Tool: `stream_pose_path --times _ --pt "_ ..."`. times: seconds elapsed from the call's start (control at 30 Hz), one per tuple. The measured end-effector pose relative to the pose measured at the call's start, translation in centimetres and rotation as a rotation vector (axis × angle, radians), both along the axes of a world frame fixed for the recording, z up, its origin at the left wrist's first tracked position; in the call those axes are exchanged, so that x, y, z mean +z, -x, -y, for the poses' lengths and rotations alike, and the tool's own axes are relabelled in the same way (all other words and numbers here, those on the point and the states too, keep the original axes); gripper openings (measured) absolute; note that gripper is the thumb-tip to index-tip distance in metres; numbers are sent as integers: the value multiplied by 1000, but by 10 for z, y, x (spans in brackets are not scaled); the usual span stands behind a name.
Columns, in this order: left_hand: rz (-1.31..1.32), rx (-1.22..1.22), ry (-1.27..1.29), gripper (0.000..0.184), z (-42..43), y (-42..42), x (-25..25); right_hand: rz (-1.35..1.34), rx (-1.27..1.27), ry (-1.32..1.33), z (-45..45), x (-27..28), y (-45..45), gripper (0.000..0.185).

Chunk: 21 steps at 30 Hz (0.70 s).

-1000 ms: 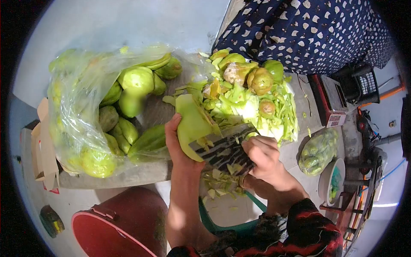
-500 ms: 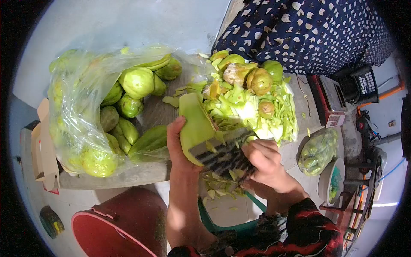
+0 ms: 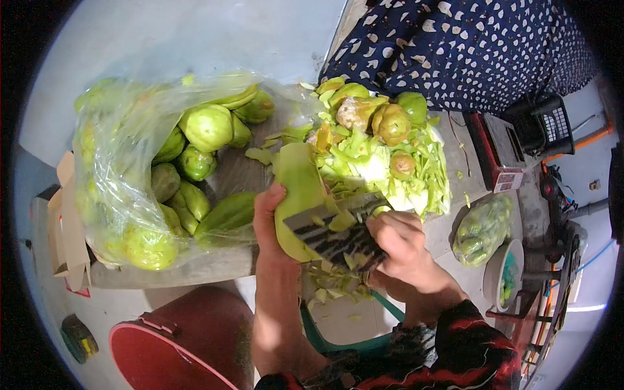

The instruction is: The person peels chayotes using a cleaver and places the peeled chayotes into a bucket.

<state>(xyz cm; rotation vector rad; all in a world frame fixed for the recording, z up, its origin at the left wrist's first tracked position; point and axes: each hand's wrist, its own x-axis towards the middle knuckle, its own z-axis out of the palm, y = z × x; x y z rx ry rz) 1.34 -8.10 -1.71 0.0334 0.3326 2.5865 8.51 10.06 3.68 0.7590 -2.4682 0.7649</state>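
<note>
My left hand (image 3: 271,224) is wrapped round the near end of a pale green peeled fruit (image 3: 299,185), held over the table's front edge. My right hand (image 3: 402,240) grips the handle of a wide-bladed knife (image 3: 335,231); its dark blade, with bits of peel on it, lies against the fruit's right side. Beyond the knife is a heap of green peelings (image 3: 416,185) with several brownish fruits (image 3: 391,124) on top. On the left, an open clear plastic bag (image 3: 107,169) holds several whole green fruits (image 3: 206,127).
A red bucket (image 3: 188,338) stands below the table (image 3: 175,276). Peel bits lie on the floor by a green stool (image 3: 318,338). At right are a red scale (image 3: 497,153), a black basket (image 3: 552,127), a bagged bundle (image 3: 482,231) and a white basin (image 3: 504,273). Patterned blue cloth hangs behind.
The fruit in my left hand has shifted slightly right and turned a little more upright. The knife has moved a little against it, and a slice of peel shows on the blade.
</note>
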Motion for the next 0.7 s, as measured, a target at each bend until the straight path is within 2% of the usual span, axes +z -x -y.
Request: stream_pose_path --times 0.07,0.13,0.2,0.43,0.53,0.57,0.67,0.7 --pt "15 0 40 60 -3 -4 -4 65 -103 -65 -9 -17 8 35" --pt "18 2 76 65 -6 -8 1 107 -259 -60 -10 -35 21 37" --pt "37 -21 108 59 -7 -11 13 73 -270 -51 -8 -38 19 37" --pt "-7 -97 9 62 -8 -10 7 67 -274 -24 -16 -43 25 32" --pt "-67 -159 -50 61 -10 -12 6 325 -526 0 -26 -45 39 18" --pt "-69 -142 -55 61 -11 -9 6 298 -521 92 -26 -40 37 14" --pt "40 -8 -32 59 -12 -4 5 274 -540 99 -23 -27 35 13" --pt "151 62 -55 63 -11 0 2 318 -565 127 -21 -25 33 16"
